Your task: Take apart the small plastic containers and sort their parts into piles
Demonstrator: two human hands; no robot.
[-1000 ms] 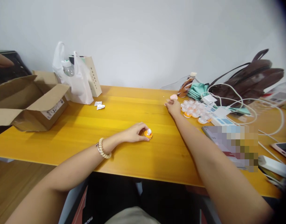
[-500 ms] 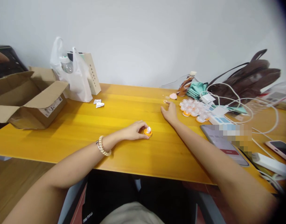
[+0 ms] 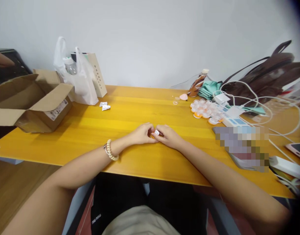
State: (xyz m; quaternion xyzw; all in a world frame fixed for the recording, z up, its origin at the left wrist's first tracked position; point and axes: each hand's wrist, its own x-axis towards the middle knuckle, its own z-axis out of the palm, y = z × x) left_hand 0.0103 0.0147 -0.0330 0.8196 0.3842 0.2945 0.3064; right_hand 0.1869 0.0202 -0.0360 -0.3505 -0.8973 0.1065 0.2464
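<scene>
One orange piece (image 3: 152, 137) is held mid-table (image 3: 130, 161), its white top (image 3: 156, 132) showing between the hands; work on it is judged unfinished. Clock centred on it, 12 toward the wall. Similar cups (image 3: 205, 110) are grouped at 2; whether these are completed or waiting cannot be told. Rings (image 3: 175, 102) are left loose at 1, foil (image 3: 106, 107) at 10.

Pose: left hand (image 3: 143, 133) curled round the base, forearm brought in from 8. Right hand (image 3: 167, 135) apparently pinched on the top, forearm from 4. Fingertips meet; exact contact is partly hidden. Both wrists are held low.
</scene>
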